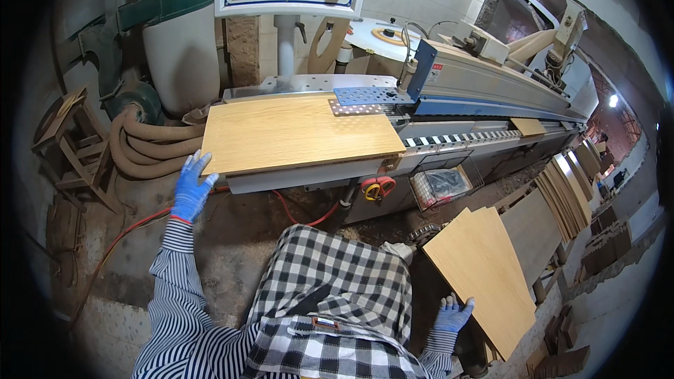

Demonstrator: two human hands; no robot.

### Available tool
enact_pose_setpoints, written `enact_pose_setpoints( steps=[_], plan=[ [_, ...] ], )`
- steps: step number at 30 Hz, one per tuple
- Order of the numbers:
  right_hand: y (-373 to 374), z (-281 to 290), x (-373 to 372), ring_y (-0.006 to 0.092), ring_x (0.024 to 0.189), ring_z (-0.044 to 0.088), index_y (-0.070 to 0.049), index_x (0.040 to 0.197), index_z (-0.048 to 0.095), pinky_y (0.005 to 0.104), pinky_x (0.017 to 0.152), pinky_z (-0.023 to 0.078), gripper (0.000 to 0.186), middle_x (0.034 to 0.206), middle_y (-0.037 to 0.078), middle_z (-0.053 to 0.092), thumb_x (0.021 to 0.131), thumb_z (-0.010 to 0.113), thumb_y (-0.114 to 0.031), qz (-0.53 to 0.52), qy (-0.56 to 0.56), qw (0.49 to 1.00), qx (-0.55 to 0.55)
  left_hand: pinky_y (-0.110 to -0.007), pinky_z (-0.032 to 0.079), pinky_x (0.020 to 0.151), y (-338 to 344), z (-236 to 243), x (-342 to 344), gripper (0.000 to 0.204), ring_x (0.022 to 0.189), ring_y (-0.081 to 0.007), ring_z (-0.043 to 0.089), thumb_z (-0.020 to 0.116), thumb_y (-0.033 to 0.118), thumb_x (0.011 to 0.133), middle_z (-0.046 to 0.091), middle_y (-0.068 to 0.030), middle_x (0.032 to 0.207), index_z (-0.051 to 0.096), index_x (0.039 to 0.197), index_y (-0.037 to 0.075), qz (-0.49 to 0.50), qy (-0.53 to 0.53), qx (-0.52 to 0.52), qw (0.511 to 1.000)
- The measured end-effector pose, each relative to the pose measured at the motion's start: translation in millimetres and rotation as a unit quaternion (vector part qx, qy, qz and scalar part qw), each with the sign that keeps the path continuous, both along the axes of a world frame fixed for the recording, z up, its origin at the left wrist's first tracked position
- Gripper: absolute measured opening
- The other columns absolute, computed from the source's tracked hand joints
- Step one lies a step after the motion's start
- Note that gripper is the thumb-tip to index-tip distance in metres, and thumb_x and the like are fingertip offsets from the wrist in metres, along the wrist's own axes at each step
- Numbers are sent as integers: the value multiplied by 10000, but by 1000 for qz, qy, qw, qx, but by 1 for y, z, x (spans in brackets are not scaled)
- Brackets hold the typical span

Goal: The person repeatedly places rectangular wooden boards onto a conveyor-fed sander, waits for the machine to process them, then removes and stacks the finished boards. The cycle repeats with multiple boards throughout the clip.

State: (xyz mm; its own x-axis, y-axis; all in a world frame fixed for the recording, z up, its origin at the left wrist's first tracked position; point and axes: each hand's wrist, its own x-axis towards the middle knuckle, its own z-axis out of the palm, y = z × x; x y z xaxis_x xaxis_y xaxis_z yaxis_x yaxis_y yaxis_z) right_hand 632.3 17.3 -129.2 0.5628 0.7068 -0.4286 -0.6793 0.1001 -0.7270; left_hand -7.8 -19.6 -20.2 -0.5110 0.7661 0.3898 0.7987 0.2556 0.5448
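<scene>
I am resting my gloved left hand (191, 188) at the near left corner of a pale wood-grain panel (288, 133), the fingers spreading wide and the thumb lying along the near edge; I am not closing a grip around it. The panel is lying flat on the worktop (281, 181) of an edge-banding machine, its far right part reaching beside a blue perforated plate (361, 95), its right end standing near the conveyor track (463, 138).

My right hand (450, 317) is hanging low on the other side, fingers parted, just beside the left edge of the top board (484, 274) on a stack; whether the fingertips are touching it I cannot tell. A checked apron (337, 253) is covering my lap between them.

Judging by its breadth and thin, straight edges, I am expecting the panel to be stiff and moderately heavy, awkward more from its length than its weight. Its smooth face is looking slippery, and its corners are seeming the likeliest parts to chip. For a sound hold I am favouring the left end and the near edge, palm flat against the side, fingers clear of the plate.
</scene>
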Motion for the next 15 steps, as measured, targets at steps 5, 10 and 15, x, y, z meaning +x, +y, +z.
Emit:
enact_pose_setpoints(
  steps=[5,10,15],
  plan=[
    [-3,1,1,228,799,495,-98,1188,459,341,691,480,602,993,158,517,831,614,-557,-5,-22,1000,0,-397,280,1125,-5,4,-9,513,1367,-312,322,661,194,856,414,-142,1442,509,1341,125,-32,-3,-11,999],
    [-3,-5,13,194,718,513,-138,1128,521,320,606,495,522,951,109,539,815,646,-537,-23,10,1000,-8,-397,279,1126,-5,7,-8,522,1372,-311,315,666,192,850,429,-137,1432,508,1339,106,-32,-3,-12,999],
    [-10,-12,33,229,844,476,-117,1166,499,356,737,449,625,1032,96,510,787,647,-591,-33,3,999,-10,-403,279,1124,7,18,6,547,1369,-320,315,692,231,827,465,-141,1403,518,1327,91,-24,-10,-26,999]
  ],
)
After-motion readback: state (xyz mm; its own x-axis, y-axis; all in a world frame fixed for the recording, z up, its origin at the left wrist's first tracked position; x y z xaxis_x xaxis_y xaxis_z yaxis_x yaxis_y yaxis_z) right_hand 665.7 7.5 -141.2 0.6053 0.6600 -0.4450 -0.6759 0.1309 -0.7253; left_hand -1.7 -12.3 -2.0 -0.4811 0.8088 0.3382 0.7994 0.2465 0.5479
